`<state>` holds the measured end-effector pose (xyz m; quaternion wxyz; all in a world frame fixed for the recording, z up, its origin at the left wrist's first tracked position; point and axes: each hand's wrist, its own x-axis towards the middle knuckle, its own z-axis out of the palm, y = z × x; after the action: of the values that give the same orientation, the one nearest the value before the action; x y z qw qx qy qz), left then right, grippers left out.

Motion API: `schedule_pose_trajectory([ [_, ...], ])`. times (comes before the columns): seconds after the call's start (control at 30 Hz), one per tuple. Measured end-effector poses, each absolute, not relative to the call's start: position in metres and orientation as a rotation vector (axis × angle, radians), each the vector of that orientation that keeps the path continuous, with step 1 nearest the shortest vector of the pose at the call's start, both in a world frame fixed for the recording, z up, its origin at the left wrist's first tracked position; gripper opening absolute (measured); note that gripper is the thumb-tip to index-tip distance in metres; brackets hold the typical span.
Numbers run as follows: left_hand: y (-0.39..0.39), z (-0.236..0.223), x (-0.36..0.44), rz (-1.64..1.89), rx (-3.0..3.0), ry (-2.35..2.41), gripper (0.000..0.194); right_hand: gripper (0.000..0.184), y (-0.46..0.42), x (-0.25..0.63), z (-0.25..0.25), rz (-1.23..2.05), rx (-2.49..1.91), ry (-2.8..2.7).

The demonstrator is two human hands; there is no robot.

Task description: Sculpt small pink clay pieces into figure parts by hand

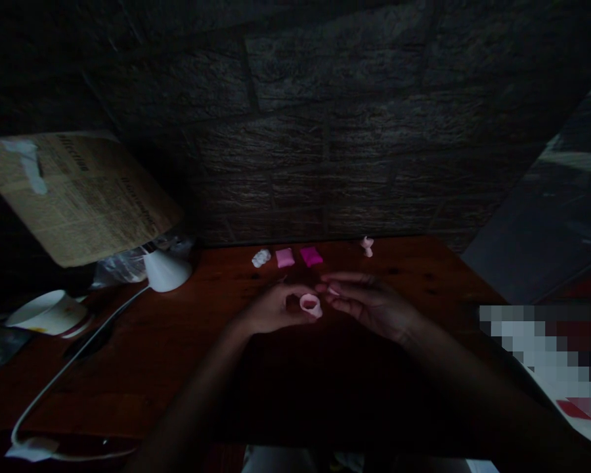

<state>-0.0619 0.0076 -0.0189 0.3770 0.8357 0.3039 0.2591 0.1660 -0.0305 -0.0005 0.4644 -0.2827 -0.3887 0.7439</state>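
Observation:
Over the wooden table, my left hand (pixel 277 307) is closed around a small pale pink hollow piece (pixel 310 305), shaped like a tiny cup and probably of soft clay. Its opening faces up toward me. Just right of it, my right hand (pixel 369 303) pinches a small pale pink bit (pixel 333 291) between thumb and fingers. Beyond the hands lie a crumpled white lump (pixel 261 257), a light pink square (pixel 285 257) and a magenta square (pixel 311 255). A small pale pink shaped piece (pixel 367 247) stands farther right. Dim light hides fine detail.
A lamp with a white base (pixel 166 269) and paper-like printed shade (pixel 79 197) stands at left, its white cable (pixel 73 358) running along the table (pixel 177 368). A paper cup (pixel 49 312) lies tipped beside it. A dark brick-patterned wall (pixel 295 144) borders the back.

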Motion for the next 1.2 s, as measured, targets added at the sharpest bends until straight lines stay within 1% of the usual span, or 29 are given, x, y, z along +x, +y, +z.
schedule_pose_trajectory([
  [0.17,0.008,-0.020,-0.058,0.915,2.019,0.853,0.036,0.031,-0.029,0.166,-0.005,1.773,-0.688,-0.926],
  [0.27,0.009,-0.022,-0.056,1.013,1.957,0.890,0.044,0.028,-0.028,0.165,-0.004,1.737,-0.684,-0.910],
  [0.37,0.010,-0.023,-0.053,1.087,1.872,0.875,0.051,0.029,-0.031,0.164,0.001,1.786,-0.661,-0.978],
  [0.43,0.010,-0.023,-0.050,1.147,1.813,0.865,0.053,0.031,-0.033,0.164,0.004,1.836,-0.640,-1.026],
  [0.5,0.010,-0.023,-0.047,1.173,1.770,0.878,0.051,0.030,-0.035,0.163,0.006,1.873,-0.638,-1.014],
  [0.57,0.009,-0.022,-0.045,1.213,1.737,0.892,0.045,0.032,-0.035,0.162,0.005,1.894,-0.670,-0.976],
  [0.63,0.007,-0.021,-0.042,1.222,1.750,0.920,0.029,0.034,-0.035,0.162,0.003,1.884,-0.709,-0.941],
  [0.67,0.006,-0.021,-0.040,1.234,1.749,0.936,0.025,0.036,-0.034,0.162,0.001,1.877,-0.726,-0.933],
  [0.8,0.001,-0.022,-0.034,1.235,1.784,0.961,0.023,0.038,-0.031,0.164,-0.002,1.813,-0.804,-0.916],
  [0.9,-0.002,-0.022,-0.030,1.236,1.820,1.071,0.020,0.039,-0.030,0.165,-0.001,1.788,-0.884,-0.892],
  [1.03,0.000,-0.016,-0.025,1.212,1.832,1.114,0.025,0.046,-0.031,0.169,0.001,1.719,-1.006,-0.877],
  [1.1,0.003,-0.012,-0.022,1.244,1.810,1.132,0.031,0.048,-0.032,0.172,0.002,1.695,-1.037,-0.913],
  [1.2,0.008,-0.006,-0.018,1.210,1.808,1.167,0.034,0.054,-0.034,0.175,0.003,1.681,-1.152,-0.926],
])
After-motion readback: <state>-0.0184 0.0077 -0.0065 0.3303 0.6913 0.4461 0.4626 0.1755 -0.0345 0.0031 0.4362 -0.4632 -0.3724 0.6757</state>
